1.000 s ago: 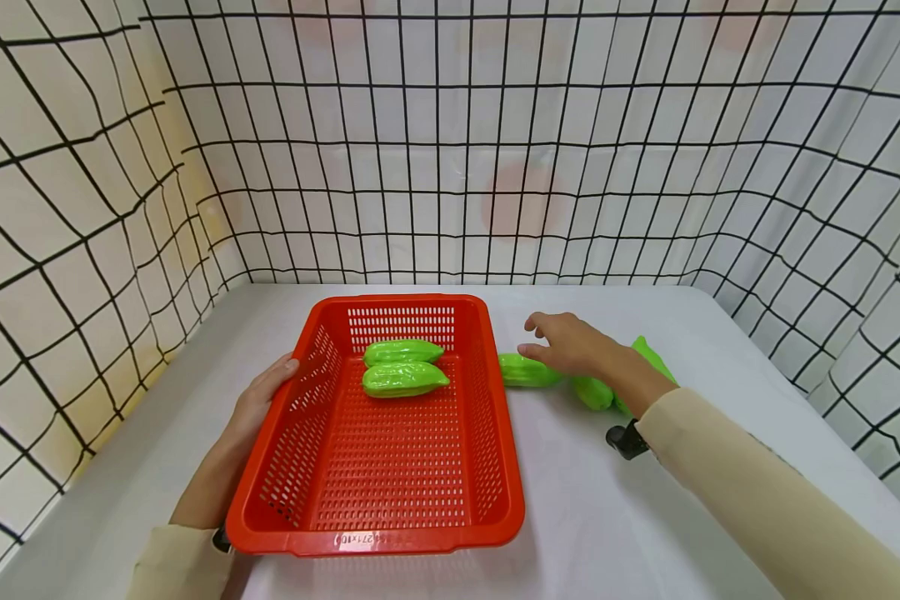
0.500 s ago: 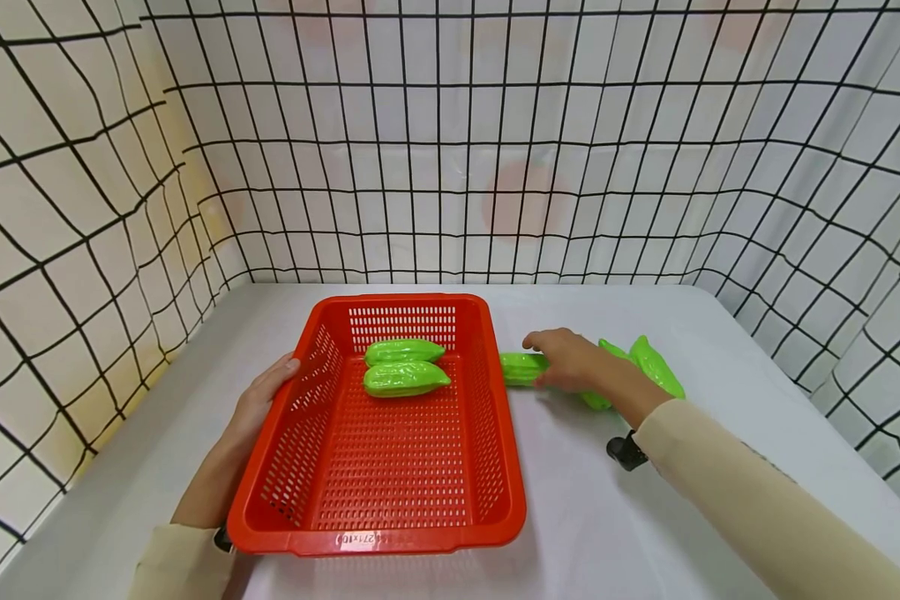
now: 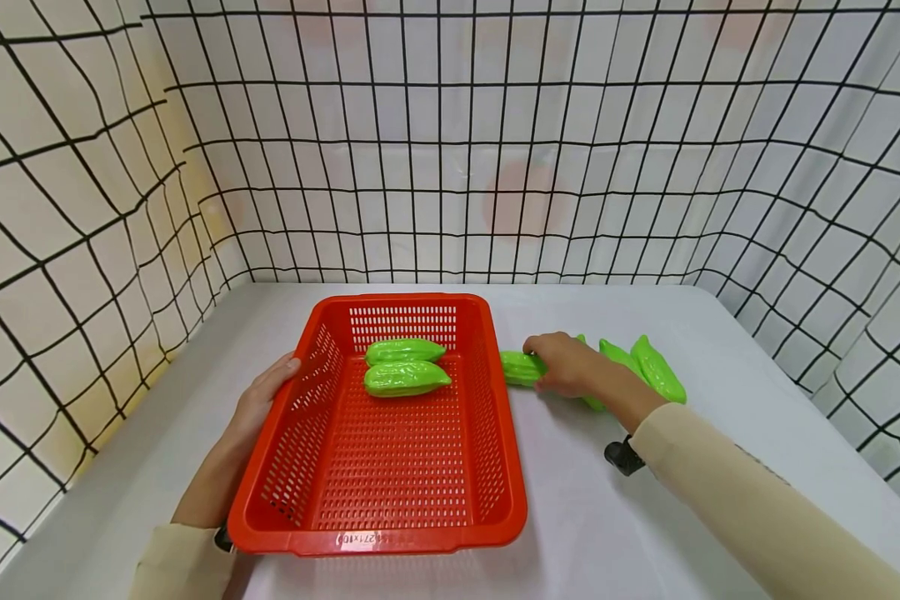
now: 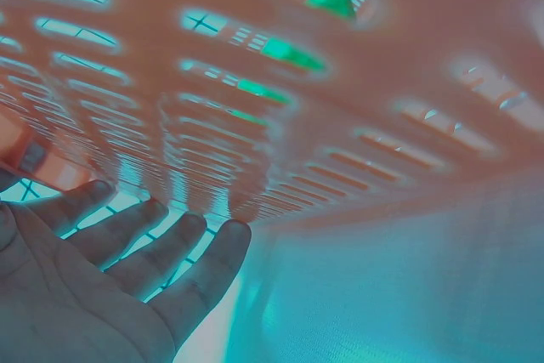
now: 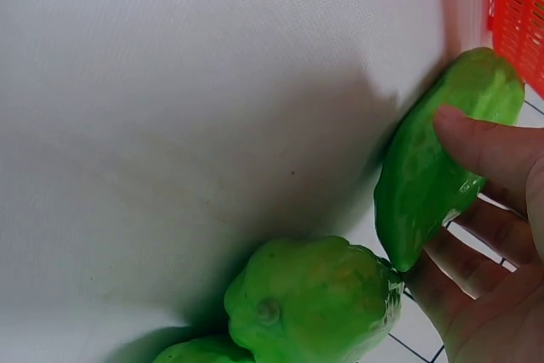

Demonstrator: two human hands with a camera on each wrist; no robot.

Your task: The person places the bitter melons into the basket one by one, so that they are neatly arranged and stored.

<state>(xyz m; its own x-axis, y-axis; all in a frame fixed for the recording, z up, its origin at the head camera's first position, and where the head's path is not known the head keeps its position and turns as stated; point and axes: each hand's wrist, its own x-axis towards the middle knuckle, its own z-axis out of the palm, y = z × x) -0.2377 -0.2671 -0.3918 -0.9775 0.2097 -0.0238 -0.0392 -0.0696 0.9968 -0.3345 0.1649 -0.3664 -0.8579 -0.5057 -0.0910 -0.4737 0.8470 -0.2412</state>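
A red slotted plastic basket (image 3: 382, 542) stands in the middle in the head view, with two glossy green bitter melons (image 3: 407, 379) lying side by side inside it. My left hand (image 3: 262, 392) holds the basket's left side. In the left wrist view, its fingers (image 4: 183, 252) stretch along the outer wall. Just right of the basket, my right hand (image 3: 570, 365) grips another bitter melon (image 3: 519, 368). The right wrist view has the thumb on one face of this bitter melon (image 5: 433, 167) and the fingers along its far side.
Several more bitter melons lie right of my right hand, such as the outermost bitter melon (image 3: 657, 371); one bitter melon (image 5: 310, 299) sits close below the held one. Black-gridded white walls (image 3: 450, 150) enclose the back and sides of the white table (image 3: 570, 517).
My right hand has come down onto the bitter melon beside the basket and closed around it. More of the bitter melons to its right now show. The left hand and basket have stayed put.
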